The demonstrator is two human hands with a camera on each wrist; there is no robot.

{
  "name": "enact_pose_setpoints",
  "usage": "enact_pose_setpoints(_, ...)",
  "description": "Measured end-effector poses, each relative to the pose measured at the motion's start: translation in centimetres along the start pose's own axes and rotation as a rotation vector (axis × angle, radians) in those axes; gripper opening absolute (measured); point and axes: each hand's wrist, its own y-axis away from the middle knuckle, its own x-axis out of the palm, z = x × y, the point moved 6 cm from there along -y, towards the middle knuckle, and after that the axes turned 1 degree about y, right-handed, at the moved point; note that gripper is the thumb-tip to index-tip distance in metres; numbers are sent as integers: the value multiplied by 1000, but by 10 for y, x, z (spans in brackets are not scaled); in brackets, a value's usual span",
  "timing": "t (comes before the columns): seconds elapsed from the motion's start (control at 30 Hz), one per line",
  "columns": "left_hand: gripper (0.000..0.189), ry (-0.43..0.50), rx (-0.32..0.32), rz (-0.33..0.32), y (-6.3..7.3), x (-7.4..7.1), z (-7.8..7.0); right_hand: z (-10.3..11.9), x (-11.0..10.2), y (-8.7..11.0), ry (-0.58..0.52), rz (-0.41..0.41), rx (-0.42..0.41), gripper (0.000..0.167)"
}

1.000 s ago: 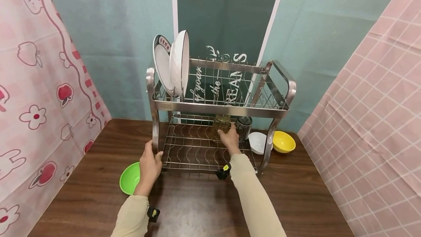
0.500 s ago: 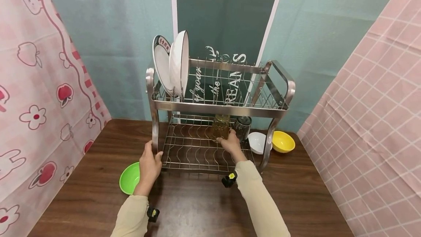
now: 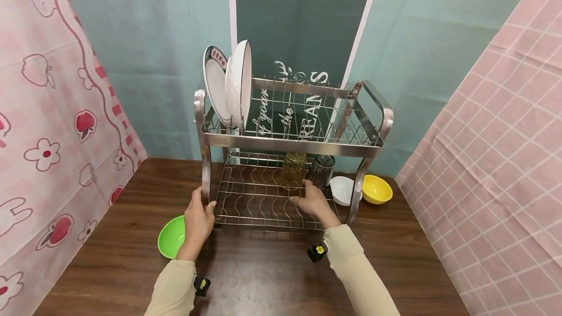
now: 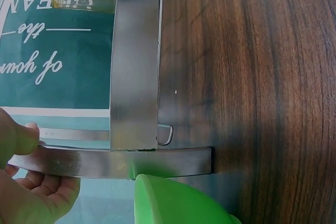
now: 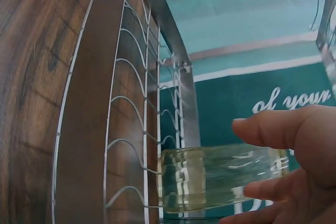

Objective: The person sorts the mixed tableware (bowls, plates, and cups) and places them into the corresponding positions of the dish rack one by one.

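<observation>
My left hand (image 3: 199,216) grips the left front leg of a two-tier metal dish rack (image 3: 290,145); the left wrist view shows the thumb and fingers on either side of that metal strip (image 4: 94,162). On the lower tier stands an amber-tinted glass (image 3: 292,171), with a dark grey glass (image 3: 322,171) to its right. In front of the amber glass is my right hand (image 3: 312,201), thumb and fingers spread and holding nothing. The right wrist view has the hand (image 5: 294,166) beside the glass (image 5: 210,177), fingertips overlapping it.
A plate (image 3: 216,82) and a white bowl (image 3: 239,87) stand upright at the upper tier's left. The green bowl (image 3: 169,239) lies by my left wrist. A small white bowl (image 3: 342,190) and a yellow bowl (image 3: 376,189) sit at the rack's right. Curtains hang around the table.
My right hand has let go of the amber glass and drawn back toward me, a little to the right. The left hand stays on the rack leg.
</observation>
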Motion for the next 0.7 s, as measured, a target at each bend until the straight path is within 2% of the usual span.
enact_pose_setpoints(0.27, 44, 8, 2, -5, 0, 0, 1, 10, -4, 20, 160, 55, -72, 67)
enact_pose_setpoints(0.5, 43, 10, 0, -17, 0, -1, 0, 8, -5, 35, 186, 113, -106, 64)
enact_pose_setpoints(0.7, 43, 9, -6, -21, 0, -1, 1, 3, -10, 42, 215, 103, -129, 67)
